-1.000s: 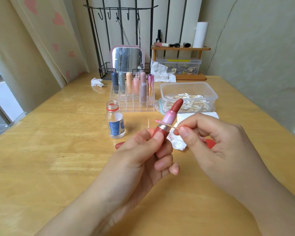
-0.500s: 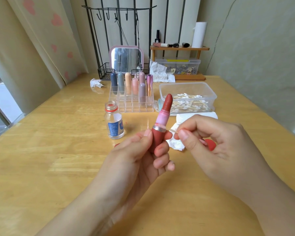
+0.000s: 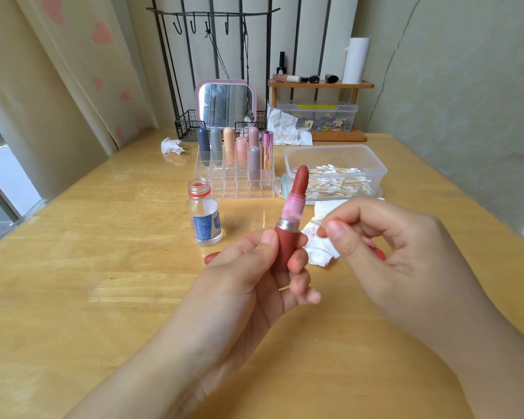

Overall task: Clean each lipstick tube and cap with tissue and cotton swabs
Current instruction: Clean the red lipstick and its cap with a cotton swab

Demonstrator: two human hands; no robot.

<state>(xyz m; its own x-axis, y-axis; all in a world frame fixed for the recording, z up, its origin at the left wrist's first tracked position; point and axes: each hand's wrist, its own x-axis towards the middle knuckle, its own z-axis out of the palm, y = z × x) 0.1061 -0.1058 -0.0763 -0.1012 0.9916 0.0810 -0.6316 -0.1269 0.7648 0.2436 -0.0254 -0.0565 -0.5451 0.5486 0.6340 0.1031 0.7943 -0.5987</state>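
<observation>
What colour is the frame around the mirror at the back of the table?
Pink: the mirror frame shows best in the head view.

Table (image 3: 88, 282): wood, varnished, glossy w/ window glare. Lipstick tube (image 3: 286, 249): matt red plastic base, brushed metal collar, pink plastic inner sleeve smeared; bullet waxy, matt. Bottle (image 3: 204, 220): clear glass or plastic, can't tell which, w/ glossy paper label. Lipstick organizer (image 3: 239, 186): clear acrylic, smooth. Swab box (image 3: 335, 160): translucent plastic, slightly frosted. Swabs inside: wood sticks, cotton tips. Tissue (image 3: 321, 252): crumpled white paper, stained pink. Wire basket (image 3: 188, 128): black metal. Shelf (image 3: 319, 84): wood, satin.
</observation>
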